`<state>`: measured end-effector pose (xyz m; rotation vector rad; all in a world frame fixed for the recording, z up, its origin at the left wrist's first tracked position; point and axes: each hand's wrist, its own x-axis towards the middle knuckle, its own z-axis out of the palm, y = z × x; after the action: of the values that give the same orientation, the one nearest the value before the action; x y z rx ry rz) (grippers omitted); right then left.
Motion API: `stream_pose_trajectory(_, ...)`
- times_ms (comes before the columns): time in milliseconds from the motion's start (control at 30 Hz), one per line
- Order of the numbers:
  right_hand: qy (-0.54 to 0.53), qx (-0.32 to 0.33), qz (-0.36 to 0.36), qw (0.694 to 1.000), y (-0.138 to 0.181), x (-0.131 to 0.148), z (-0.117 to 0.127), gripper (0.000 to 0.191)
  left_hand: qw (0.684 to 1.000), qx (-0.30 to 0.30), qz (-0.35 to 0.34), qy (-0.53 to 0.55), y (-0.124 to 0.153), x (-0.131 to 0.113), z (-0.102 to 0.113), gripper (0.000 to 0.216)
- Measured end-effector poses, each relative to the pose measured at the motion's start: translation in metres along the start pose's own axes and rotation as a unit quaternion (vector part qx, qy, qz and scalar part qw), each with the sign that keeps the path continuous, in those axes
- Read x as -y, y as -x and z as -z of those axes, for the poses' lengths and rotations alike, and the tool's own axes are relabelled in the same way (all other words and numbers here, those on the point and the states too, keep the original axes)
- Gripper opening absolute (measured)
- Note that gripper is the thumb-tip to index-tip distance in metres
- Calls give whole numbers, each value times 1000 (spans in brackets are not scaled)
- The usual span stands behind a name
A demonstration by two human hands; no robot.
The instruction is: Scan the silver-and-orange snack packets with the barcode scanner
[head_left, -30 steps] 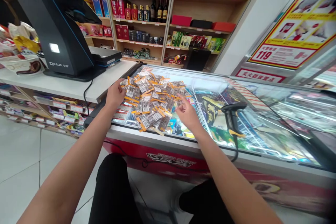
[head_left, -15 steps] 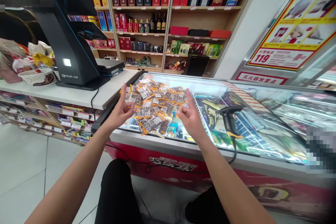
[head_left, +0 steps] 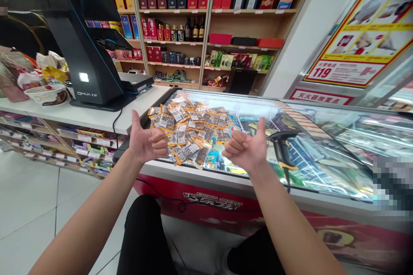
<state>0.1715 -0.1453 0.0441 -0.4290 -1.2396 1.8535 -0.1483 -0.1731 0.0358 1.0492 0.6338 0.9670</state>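
Glossy clear-plastic snack packets (head_left: 189, 131) with orange edges are lying on the freezer's smooth, reflecting glass lid (head_left: 322, 146). The tabletop (head_left: 97, 114) is showing matt white laminate; the shelves (head_left: 245, 21) are looking like pale wood.

- Black point-of-sale terminal (head_left: 87, 47) stands on the white table (head_left: 97, 114), cable hanging off the table edge.
- Barcode scanner (head_left: 284, 148) rests on the freezer lid (head_left: 322, 154).
- Wooden shelves (head_left: 206, 25) hold boxes and bottles.
- Red-and-yellow poster (head_left: 361, 38) at right.
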Motion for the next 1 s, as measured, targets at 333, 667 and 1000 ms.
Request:
stream_pose_trajectory(333, 656, -471, 63, 586, 52, 16, 74, 54, 911, -197, -218, -291, -3, 37, -7, 61)
stream_pose_trajectory(667, 612, -502, -65, 608, 76, -3, 133, 51, 816, -149, -253, -497, -9, 84, -27, 39)
stream_pose_trajectory(1000, 546, -182, 203, 792, 12, -73, -26, 74, 925, -250, -197, -207, -91, 75, -88, 33)
